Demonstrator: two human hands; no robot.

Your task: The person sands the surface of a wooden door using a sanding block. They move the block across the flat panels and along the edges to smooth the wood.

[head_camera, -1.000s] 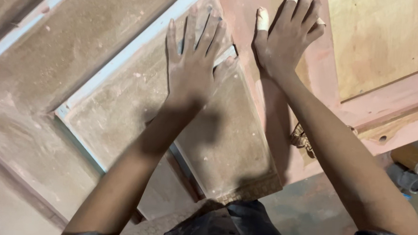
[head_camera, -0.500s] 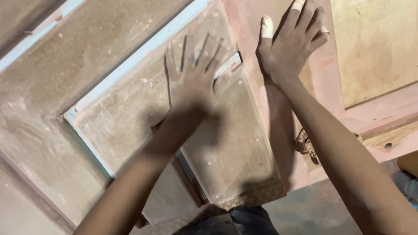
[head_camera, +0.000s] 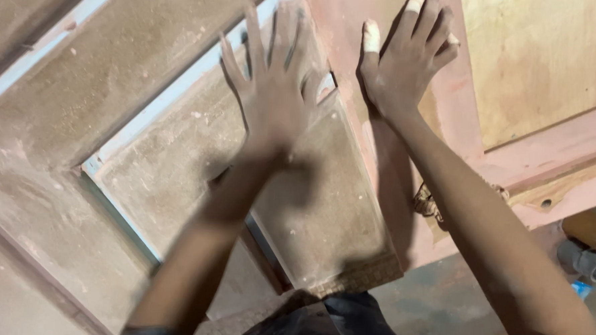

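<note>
Left hand [head_camera: 274, 99], blurred, fingers spread wide, lies flat on a dusty recessed door panel [head_camera: 323, 209] at centre frame. Right hand [head_camera: 406, 58] — fingers splayed, tips cut off — presses the reddish frame [head_camera: 466, 161] just right.

Dusty grey concrete floor [head_camera: 452, 308], with grey pipes [head_camera: 585, 260] at the right edge, dim light.

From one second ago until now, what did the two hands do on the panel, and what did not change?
The left hand slid up and a little rightward across the dusty inset panel, fingers spread and blurred with motion. The right hand stayed flat on the reddish frame, its taped fingers in place. Neither hand grasped or released anything; the panel kept its position.
</note>
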